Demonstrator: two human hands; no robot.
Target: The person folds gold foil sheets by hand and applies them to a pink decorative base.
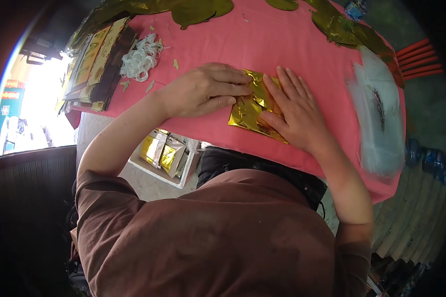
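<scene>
A shiny gold foil packet (248, 111) lies flat on the pink tablecloth (208, 44), close to the table's near edge. My left hand (205, 90) reaches over its left side, fingertips on the foil, the fingers stretched to the right and nearly side by side. On the packet's right part rests my right hand (295, 109), palm down with fingers spread. The foil shows between the two hands, and its right part is partly hidden under my right hand.
White string loops (141, 57) lie beside stacked printed cards (91, 64) at the left. Clear plastic sleeves (381, 114) lie at the right edge. Gold foil pieces (200, 11) line the far side. Below the table, a white box (158, 173) holds gold packets.
</scene>
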